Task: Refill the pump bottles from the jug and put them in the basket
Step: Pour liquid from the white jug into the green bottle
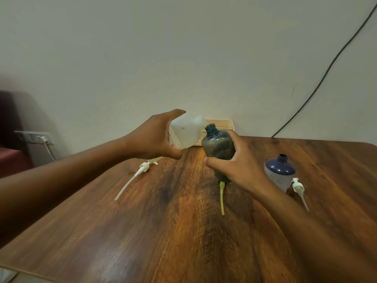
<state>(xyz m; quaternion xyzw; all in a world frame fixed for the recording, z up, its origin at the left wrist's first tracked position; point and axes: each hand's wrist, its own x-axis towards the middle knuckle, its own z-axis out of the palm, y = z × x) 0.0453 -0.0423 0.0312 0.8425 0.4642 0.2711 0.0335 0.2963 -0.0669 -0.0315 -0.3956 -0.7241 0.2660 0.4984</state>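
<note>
While the pour lines up: both hands are busy above the table (183,231).
Jug: the jug (186,132) is tilted, spout just beside the dark bottle's mouth.
Left grip: left hand (155,137) wraps the jug's base end.
Right grip: right hand (236,166) clasps the dark bottle (218,144) mid-body.
Handling: thin plastic, probably light and squeezable; hold the belly firmly, it could get slick.
Waiting: blue bottle (279,172) stands open at right; basket (221,124) sits behind.

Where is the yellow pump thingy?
The yellow pump lies on the wooden table near the middle, just under the dark bottle held in the right hand.
</note>
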